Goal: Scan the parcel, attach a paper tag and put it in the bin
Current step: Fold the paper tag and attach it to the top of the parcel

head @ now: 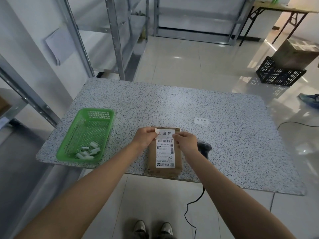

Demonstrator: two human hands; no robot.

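A brown parcel (164,170) with a white shipping label lies at the table's near edge. Both hands hold a white paper tag (164,133) with black characters just above the parcel's far end. My left hand (145,138) pinches the tag's left edge. My right hand (185,142) pinches its lower right corner. A black barcode scanner (204,149) lies just right of the parcel, partly hidden behind my right wrist, its cable hanging off the table. The green basket (103,118) stands at the table's left, with several small white scraps inside.
Another white tag (201,121) lies on the speckled table (172,104) to the right of the parcel. Metal shelving stands at the left and back. A black crate (276,75) carrying a cardboard box sits on the floor at the right.
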